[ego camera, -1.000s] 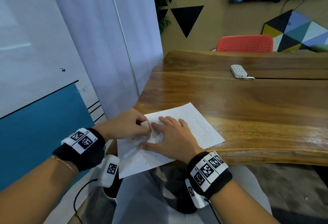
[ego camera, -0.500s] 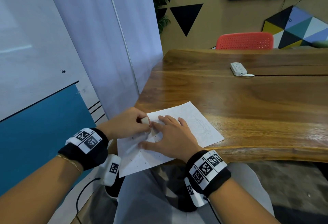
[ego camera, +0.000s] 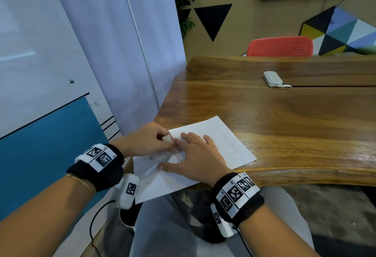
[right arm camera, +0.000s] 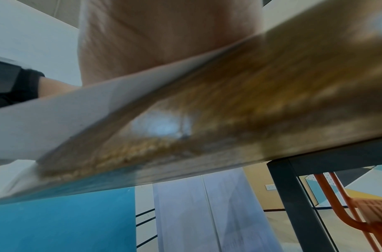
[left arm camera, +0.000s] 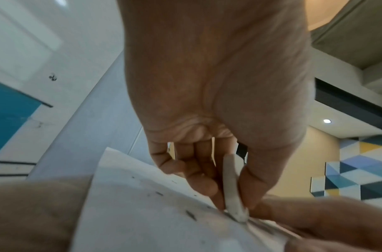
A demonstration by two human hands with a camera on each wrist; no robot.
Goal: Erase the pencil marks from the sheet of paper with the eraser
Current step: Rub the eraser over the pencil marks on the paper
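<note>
No readable text, labels, brands or numbers anywhere.

A white sheet of paper [ego camera: 230, 140] with faint pencil scribbles lies at the near corner of the brown wooden tabletop [ego camera: 284, 118], its near edge overhanging. The left hand [ego camera: 146, 140] pinches a small white eraser [ego camera: 167, 138] against the sheet, while the right hand [ego camera: 198, 155] lies flat on the paper beside it, fingers spread. Dark eraser crumbs [ego camera: 160, 181] dot the sheet's near part. A white power strip [ego camera: 272, 78] lies farther back
</note>
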